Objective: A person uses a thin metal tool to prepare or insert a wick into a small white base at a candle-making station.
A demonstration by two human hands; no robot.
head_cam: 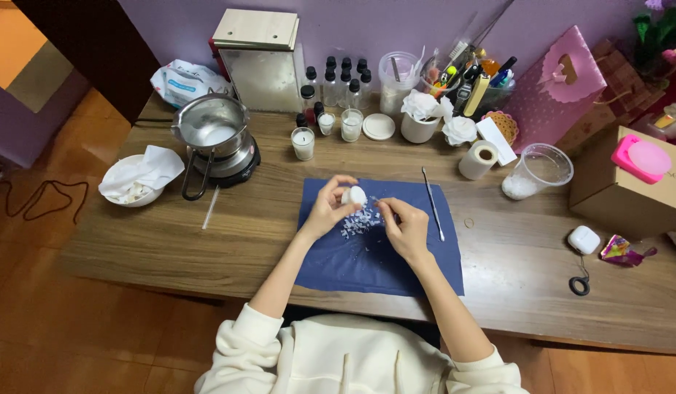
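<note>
My left hand (327, 208) holds a small white rounded wax piece (354, 195) above a dark blue cloth (381, 255) spread on the wooden table (228, 241). My right hand (405, 226) is closed on a thin tool whose tip points at the wax piece. White shavings (360, 221) lie scattered on the cloth just under both hands. A slim metal tool (433, 203) rests along the cloth's right side, apart from my hands.
A metal pot on a small burner (215, 138) and a white bowl with paper (139, 179) stand at left. Candle glasses (303, 143), several small bottles (336, 84), a tape roll (478, 159), a clear plastic cup (541, 171) and a cardboard box (633, 186) line the back and right.
</note>
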